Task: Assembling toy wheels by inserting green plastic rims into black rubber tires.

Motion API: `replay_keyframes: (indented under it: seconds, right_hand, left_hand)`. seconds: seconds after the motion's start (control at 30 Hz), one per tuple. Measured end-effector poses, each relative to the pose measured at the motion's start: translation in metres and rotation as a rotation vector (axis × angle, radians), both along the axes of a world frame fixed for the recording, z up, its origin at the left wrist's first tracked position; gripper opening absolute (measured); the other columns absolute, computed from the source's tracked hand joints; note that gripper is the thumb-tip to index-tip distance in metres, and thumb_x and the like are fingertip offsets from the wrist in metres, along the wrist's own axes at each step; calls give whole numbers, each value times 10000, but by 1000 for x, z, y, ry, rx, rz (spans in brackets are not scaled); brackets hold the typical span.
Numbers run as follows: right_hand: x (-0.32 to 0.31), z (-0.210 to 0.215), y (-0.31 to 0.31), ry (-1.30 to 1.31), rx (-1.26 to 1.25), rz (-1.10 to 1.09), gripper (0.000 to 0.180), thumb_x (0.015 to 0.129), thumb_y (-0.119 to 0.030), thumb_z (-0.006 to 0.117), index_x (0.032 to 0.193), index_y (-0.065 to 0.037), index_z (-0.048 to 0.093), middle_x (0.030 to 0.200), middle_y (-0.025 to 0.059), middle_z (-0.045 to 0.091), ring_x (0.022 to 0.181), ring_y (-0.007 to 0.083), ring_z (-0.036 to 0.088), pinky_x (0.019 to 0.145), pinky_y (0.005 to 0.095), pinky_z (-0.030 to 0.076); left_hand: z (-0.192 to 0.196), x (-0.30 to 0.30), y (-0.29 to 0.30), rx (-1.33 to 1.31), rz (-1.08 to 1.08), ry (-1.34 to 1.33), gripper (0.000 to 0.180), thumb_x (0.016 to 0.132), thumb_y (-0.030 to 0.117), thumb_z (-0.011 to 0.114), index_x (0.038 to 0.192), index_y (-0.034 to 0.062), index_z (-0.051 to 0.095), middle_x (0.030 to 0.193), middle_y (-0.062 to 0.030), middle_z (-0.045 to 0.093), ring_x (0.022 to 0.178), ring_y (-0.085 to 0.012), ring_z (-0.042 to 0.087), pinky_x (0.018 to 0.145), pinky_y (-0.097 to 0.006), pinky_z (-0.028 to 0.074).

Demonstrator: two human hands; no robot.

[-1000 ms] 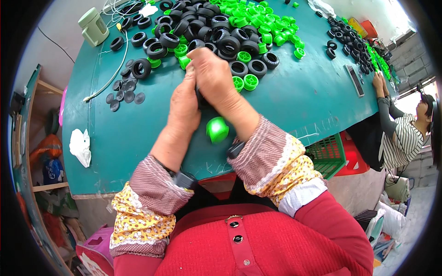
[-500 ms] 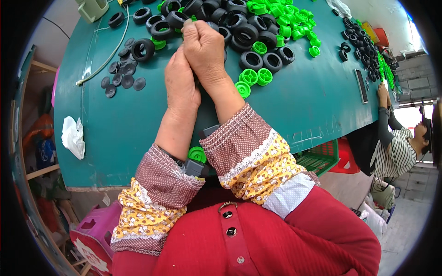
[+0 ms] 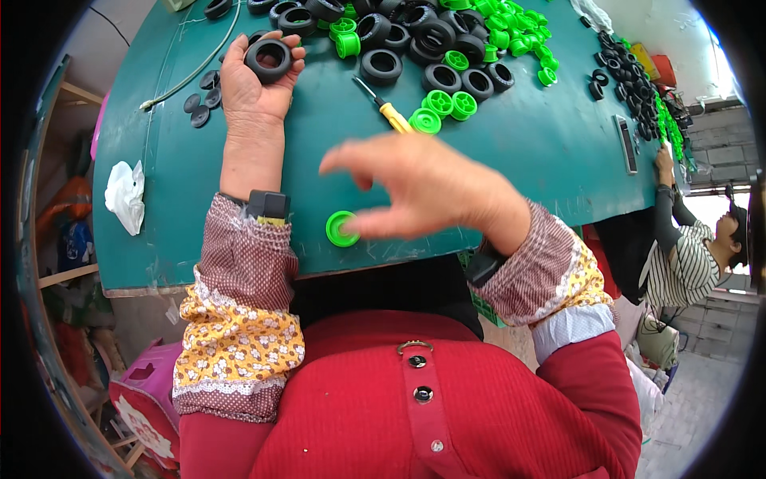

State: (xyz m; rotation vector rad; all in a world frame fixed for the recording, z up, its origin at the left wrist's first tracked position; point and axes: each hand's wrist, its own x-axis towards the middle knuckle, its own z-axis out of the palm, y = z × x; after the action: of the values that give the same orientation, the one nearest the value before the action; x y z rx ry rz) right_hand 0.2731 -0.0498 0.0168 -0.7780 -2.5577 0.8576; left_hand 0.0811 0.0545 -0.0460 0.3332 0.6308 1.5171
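Note:
At the far left of the table, my left hand (image 3: 254,100) is palm up with its fingers curled round a black toy tyre (image 3: 272,77). My right hand (image 3: 439,184) is over the near part of the table, fingers apart and somewhat blurred, with nothing seen in it. Its thumb tip overlaps a single green wheel rim (image 3: 334,231) near the front edge; I cannot tell if they touch. Beyond the right hand lies a screwdriver (image 3: 391,114) with a yellow handle, its shaft pointing away, beside a green rim (image 3: 425,121).
Black tyres (image 3: 381,67) and green rims (image 3: 501,38) are heaped at the back. Several black discs (image 3: 199,116) lie by my left hand, near a pale cord (image 3: 187,78). A crumpled white bag (image 3: 125,198) rests at left. Another person (image 3: 686,259) works at the right.
My hands, together at the pile before, have come apart. The left has moved left with the tyre; the right has come back toward me, open, near the green rim. The screwdriver now shows.

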Motion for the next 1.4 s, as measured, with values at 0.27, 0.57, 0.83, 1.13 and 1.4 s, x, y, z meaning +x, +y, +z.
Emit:
replay_keyframes:
  seconds: [0.27, 0.57, 0.83, 1.13, 1.4]
  right_hand:
    - [-7, -25, -18, 314, 95, -356, 246, 691, -138, 638, 868, -37, 501, 795, 118, 562, 707, 229, 580, 588, 321, 476]
    - [-19, -19, 55, 422, 552, -496, 413, 715, -13, 599, 1110, -64, 491, 837, 100, 521, 821, 235, 537, 700, 310, 451]
    - [-14, -43, 70, 756, 185, -677, 182, 663, -69, 664, 817, -45, 571, 796, 100, 560, 745, 247, 540, 615, 310, 452]
    - [-16, -49, 68, 610, 553, -470, 255, 626, -99, 712, 798, -42, 532, 819, 92, 577, 786, 262, 533, 688, 347, 440]
    - [-13, -39, 80, 1056, 9, -633, 294, 881, -281, 471, 863, 8, 519, 775, 92, 568, 693, 139, 521, 631, 268, 429]
  left_hand:
    - [6, 34, -16, 94, -214, 84, 305, 837, 212, 391, 854, -58, 530, 765, -195, 592, 644, -293, 592, 552, -337, 505]
    - [6, 67, -35, 16, -228, 44, 265, 861, 262, 433, 934, 26, 531, 861, -92, 582, 697, -186, 603, 503, -322, 518]
    - [8, 60, -23, -28, -272, 11, 365, 909, 324, 355, 981, 2, 511, 867, -104, 578, 763, -198, 589, 629, -339, 504]
    - [9, 59, -32, 110, -257, -107, 229, 836, 212, 527, 949, 14, 520, 851, -96, 571, 710, -196, 567, 626, -307, 490]
    - [7, 76, -47, 158, -400, 487, 292, 799, 287, 564, 963, 45, 546, 824, -40, 570, 696, -142, 565, 571, -252, 461]
